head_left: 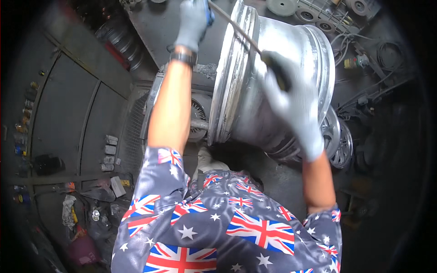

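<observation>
The right hand [296, 100], blurred, is closed around the dark handle [276, 70] of a long thin tool [234, 26]. The left hand [191, 25] is up at the tool's far end, its fingers partly cut off by the frame, so how tightly they close I cannot tell. The tool's long axis slants from the right hand up and leftward, away from the body, crossing over the left lip of a big metal wheel rim [291, 41]; whether it touches there is unclear. The rim lies on its side, its barrel running left to right, with the right hand over the barrel and the left hand beyond the lip. Room looks open left of the lip; another wheel [344, 145] crowds the lower right.
</observation>
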`<state>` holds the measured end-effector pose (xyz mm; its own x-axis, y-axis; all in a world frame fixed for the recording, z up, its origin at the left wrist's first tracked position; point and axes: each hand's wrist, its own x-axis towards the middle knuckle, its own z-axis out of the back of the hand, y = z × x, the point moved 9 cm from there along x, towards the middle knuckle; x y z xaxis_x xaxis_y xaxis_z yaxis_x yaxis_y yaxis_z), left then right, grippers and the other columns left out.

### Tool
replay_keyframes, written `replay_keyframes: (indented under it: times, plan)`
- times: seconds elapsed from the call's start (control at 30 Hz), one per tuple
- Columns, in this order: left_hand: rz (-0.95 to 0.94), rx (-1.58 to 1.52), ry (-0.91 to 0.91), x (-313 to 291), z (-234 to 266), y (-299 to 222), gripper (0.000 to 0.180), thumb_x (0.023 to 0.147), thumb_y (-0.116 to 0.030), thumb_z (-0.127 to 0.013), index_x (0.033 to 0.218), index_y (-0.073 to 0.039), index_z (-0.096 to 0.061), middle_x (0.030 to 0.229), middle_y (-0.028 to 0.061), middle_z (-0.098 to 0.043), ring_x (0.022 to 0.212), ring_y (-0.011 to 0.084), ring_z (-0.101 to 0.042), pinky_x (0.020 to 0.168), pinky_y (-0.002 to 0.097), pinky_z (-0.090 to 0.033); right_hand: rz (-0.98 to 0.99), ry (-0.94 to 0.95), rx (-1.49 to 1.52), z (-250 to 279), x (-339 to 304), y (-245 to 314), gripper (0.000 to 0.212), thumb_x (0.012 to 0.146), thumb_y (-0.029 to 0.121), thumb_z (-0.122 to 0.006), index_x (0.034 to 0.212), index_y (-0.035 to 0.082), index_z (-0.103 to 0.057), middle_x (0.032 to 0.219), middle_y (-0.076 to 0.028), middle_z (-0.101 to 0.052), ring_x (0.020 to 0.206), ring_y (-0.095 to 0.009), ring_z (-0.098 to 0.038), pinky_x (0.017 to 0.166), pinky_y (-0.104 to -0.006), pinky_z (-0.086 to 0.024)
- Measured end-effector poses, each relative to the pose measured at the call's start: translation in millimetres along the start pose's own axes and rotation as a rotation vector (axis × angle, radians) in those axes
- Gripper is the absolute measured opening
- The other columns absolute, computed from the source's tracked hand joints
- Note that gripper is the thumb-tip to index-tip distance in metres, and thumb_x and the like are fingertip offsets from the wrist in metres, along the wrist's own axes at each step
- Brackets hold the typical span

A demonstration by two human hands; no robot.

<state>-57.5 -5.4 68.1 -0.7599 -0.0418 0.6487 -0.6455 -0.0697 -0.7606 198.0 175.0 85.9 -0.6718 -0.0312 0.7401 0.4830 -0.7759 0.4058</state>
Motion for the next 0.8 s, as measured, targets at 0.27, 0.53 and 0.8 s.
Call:
replay_keyframes:
  times: [0.27,0.53,0.8]
  plan:
    - [0.142,-0.102,0.077,-43,7,-8,0.046,0.112,-0.038,-0.050,0.074,-0.010,-0.056,0.057,-0.0012,-0.048,0.049,0.0098,-0.047,0.047,0.0295,-0.036,-0.019,0.020,0.027,1,-34,18,0.038,0.087,0.005,-0.070,0.125,0.006,-0.072,0.106,-0.020,-0.074,0.095,-0.038,-0.074,0.083,-0.0428,-0.059]
    - [0.102,-0.120,0.173,-114,-2,-45,0.047,0.113,-0.037,-0.049,0.082,-0.004,-0.062,0.066,0.0019,-0.056,0.055,0.0092,-0.051,0.050,0.0279,-0.039,-0.006,0.119,-0.068,21,-105,28,0.048,0.075,-0.003,-0.071,0.123,-0.001,-0.072,0.108,-0.017,-0.076,0.090,-0.032,-0.075,0.079,-0.0407,-0.060]
    - [0.258,-0.258,0.107,40,-23,29,0.042,0.112,-0.037,-0.049,0.082,-0.010,-0.058,0.058,-0.0007,-0.049,0.044,0.0111,-0.045,0.041,0.0309,-0.034,0.081,-0.050,-0.032,-4,34,-6,0.031,0.092,0.013,-0.068,0.123,0.006,-0.073,0.105,-0.017,-0.076,0.097,-0.033,-0.076,0.088,-0.0393,-0.059]
